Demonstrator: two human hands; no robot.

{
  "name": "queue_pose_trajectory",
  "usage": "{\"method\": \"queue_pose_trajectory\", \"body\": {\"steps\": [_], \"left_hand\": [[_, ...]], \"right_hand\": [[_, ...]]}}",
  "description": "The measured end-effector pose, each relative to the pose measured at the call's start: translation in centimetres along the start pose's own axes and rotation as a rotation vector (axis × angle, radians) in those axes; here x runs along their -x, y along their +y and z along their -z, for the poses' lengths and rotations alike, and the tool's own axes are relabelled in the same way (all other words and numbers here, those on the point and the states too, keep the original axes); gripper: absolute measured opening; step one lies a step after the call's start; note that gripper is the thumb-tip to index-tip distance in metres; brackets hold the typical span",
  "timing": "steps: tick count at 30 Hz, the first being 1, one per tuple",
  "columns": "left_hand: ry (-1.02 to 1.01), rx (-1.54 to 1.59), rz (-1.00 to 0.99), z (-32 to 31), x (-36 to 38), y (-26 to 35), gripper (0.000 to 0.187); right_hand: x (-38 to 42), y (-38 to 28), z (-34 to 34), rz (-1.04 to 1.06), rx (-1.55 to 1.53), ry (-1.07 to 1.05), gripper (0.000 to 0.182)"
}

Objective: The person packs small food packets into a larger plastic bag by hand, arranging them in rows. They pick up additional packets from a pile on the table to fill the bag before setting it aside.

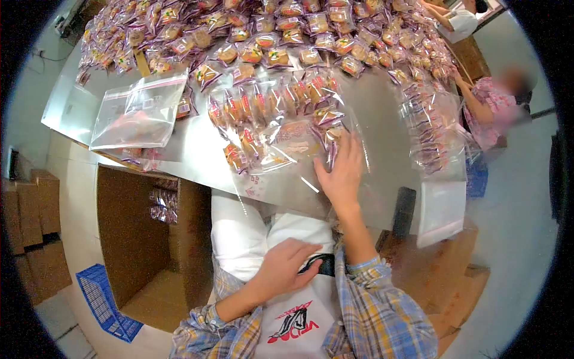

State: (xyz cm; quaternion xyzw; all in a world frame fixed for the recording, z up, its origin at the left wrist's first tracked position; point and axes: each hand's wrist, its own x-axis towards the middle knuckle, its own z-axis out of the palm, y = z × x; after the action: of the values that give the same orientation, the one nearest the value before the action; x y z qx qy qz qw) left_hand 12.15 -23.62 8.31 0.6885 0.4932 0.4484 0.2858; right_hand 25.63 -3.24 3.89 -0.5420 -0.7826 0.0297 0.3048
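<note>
On the metal table in front of me lies a large clear plastic bag (281, 146) with individually wrapped pastries (257, 105) in rows along its far side and both ends. My right hand (344, 173) rests at the bag's right end, fingers stretched forward and thumb apart, touching a wrapped pastry (330, 140) there. Down at my waist, my left hand (290, 269) has its fingers extended and thumb spread. It lies against my white clothing, next to a black band-like thing (323, 264).
A big heap of wrapped pastries (263, 39) covers the far table. Clear bags (140, 110) lie at the left, and a filled bag (427, 131) at the right. An open cardboard box (140, 239) and blue crate (107, 302) stand lower left. A person (493, 107) works at right.
</note>
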Motion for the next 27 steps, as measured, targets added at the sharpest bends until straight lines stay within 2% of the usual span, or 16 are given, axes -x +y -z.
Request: {"method": "queue_pose_trajectory", "body": {"steps": [2,3,6,7,10,11,14,15,18,21,22,23,24,26,27], "left_hand": [[-0.086,0.025,0.096,-1.5,-1.4,0.2,0.055],[-0.179,0.05,0.141,-1.6,-1.6,-0.1,0.065],[-0.077,-0.129,0.194,-1.4,-3.2,-0.9,0.063],[-0.026,-0.177,0.222,-1.3,-3.5,-1.5,0.068],[0.056,-0.184,0.352,-0.7,-4.0,-3.5,0.076],[0.012,-0.173,0.428,-0.3,-4.0,-3.6,0.084],[0.064,-0.146,0.46,-0.2,-4.7,-4.8,0.089],[0.085,-0.179,0.394,-0.3,-5.1,-5.7,0.091],[0.219,-0.072,0.395,-0.9,-6.7,-6.6,0.096],[0.453,0.589,0.613,-0.5,-8.5,-5.7,0.095],[0.469,0.488,0.57,-0.8,-8.4,-6.2,0.098],[0.481,0.385,0.527,-1.3,-8.1,-7.4,0.1],[0.492,0.281,0.482,-1.0,-8.2,-7.6,0.103],[0.51,0.279,0.533,-0.6,-7.7,-7.4,0.108],[0.553,0.286,0.539,-0.4,-7.6,-7.0,0.108]], "right_hand": [[-0.2,1.6,-0.9,-0.064,-0.17,-0.052,0.078],[-0.4,0.7,-0.4,-0.133,-0.19,-0.102,0.07],[0.4,0.9,-0.5,0.024,-0.256,-0.192,0.061],[0.8,0.7,-0.6,0.119,-0.302,-0.163,0.057],[2.9,-0.8,-1.3,0.089,-0.514,-0.192,0.06],[3.1,-0.9,-1.4,0.149,-0.509,-0.169,0.062],[2.6,-1.3,-2.3,-0.053,-0.709,-0.179,0.062],[2.4,-1.4,-2.5,-0.177,-0.812,-0.195,0.055],[1.0,-1.1,-2.5,-0.439,-1.064,-0.282,0.043],[-0.3,-2.6,-3.6,-0.627,-1.246,-0.276,0.041],[-0.7,-3.0,-3.9,-0.687,-1.302,-0.266,0.042],[-1.2,-3.0,-4.2,-0.803,-1.503,-0.334,0.042],[-1.0,-2.7,-4.4,-0.826,-1.675,-0.355,0.042],[-0.2,-2.1,-5.0,-0.871,-2.019,-0.405,0.043],[-0.9,-3.0,-3.6,-0.788,-1.908,-0.448,0.045]]}}
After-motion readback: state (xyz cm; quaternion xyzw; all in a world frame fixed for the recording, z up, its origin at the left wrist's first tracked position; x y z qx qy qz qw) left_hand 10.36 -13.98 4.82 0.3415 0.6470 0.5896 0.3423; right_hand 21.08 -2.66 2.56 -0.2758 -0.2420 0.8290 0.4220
